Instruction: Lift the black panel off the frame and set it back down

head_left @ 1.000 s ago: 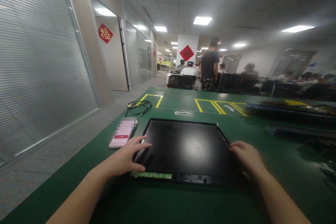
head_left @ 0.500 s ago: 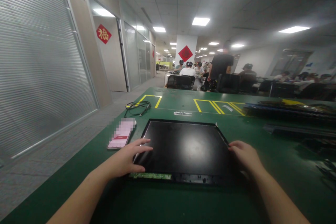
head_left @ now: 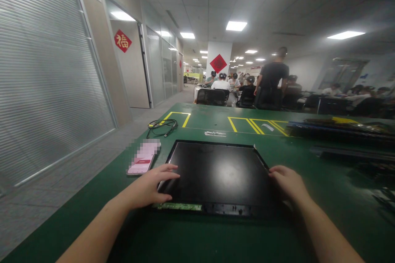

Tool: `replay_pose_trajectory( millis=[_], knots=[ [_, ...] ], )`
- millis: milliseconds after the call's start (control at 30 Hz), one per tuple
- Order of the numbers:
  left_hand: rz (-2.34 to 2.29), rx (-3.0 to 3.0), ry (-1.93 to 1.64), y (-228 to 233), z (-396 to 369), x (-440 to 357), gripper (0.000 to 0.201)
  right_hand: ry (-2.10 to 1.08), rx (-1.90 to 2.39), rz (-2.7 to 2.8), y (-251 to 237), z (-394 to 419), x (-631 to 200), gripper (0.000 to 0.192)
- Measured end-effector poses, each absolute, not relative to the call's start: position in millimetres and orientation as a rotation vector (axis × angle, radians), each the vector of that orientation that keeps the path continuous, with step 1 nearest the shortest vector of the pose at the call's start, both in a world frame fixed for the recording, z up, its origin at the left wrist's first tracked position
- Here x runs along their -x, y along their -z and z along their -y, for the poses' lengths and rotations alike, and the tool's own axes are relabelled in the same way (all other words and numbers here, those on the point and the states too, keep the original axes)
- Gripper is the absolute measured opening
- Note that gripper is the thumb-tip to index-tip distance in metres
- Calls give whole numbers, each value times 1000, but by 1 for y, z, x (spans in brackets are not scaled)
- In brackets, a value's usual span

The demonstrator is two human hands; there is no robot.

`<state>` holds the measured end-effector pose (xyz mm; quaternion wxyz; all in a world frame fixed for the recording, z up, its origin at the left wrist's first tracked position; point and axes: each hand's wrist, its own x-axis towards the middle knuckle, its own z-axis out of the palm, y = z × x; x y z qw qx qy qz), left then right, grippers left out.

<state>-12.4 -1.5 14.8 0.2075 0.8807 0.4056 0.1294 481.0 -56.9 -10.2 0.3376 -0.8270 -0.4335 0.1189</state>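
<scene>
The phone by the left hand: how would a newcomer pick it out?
Start at the green table, then the big black panel under both hands. The phone lies just off its left edge, past the left hand: small, with a pink lit screen.

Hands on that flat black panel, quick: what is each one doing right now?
Left hand: open, fingers spread flat on the flat black rectangular panel.
Right hand: resting on the panel's right edge; grip cannot be told.
</scene>
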Motion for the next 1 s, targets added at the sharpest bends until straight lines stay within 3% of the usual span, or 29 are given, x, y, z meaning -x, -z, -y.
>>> replay_pose_trajectory(
  millis=[400,1000],
  knots=[
    [-1687,-2471,-395,6,-15,7,48,-396,2128,1103,19,57,-486,23],
    [-1741,-2448,-307,6,-14,-6,53,-357,2134,1144,23,56,-489,24]
  ],
)
